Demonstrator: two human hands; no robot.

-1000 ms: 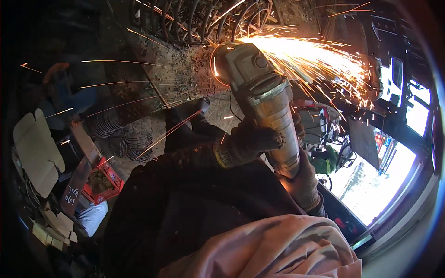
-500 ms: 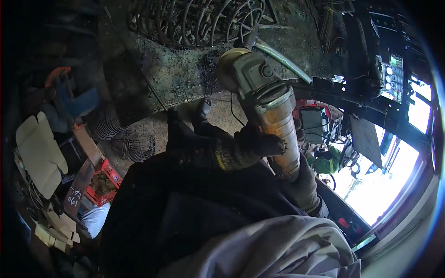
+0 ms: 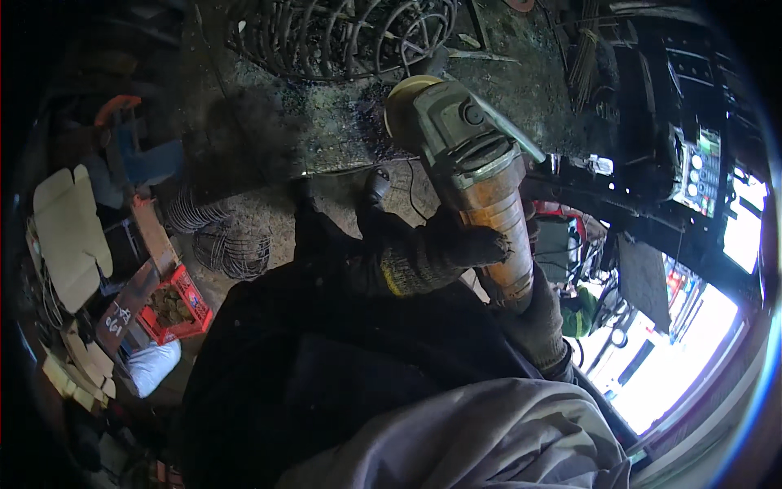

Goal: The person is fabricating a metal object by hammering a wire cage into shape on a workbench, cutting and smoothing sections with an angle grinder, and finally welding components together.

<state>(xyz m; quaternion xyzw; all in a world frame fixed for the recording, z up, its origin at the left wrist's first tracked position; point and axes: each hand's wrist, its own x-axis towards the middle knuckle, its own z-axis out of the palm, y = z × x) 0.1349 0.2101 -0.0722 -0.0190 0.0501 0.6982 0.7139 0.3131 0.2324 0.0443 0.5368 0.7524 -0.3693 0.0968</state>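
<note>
An angle grinder (image 3: 498, 218) with a worn, orange-brown body lies across my front, head pointing up and left. On its head sits a pale yellowish disc (image 3: 401, 114), and a metal side handle (image 3: 515, 134) sticks out to the right. My left hand (image 3: 448, 251), in a dark glove with a yellow-edged knit cuff, is closed round the middle of the body, thumb on top. Lower down, my right hand (image 3: 538, 322), in a grey-brown knit glove, grips the rear end; most of its fingers are hidden beneath the tool.
Bent metal rods form a ribbed bundle (image 3: 346, 37) on the dark, littered worktop (image 3: 521, 90). Left are wire coils (image 3: 236, 248), a red crate (image 3: 201, 319) of roundish pieces and cardboard (image 3: 69, 240). A person in green (image 3: 580, 314) is at right. A thin cord (image 3: 411, 196) hangs by the grinder.
My view has turned slightly, so the surroundings sit a little differently. The grinder's head is tilted slightly further up; both hands keep their grip.
</note>
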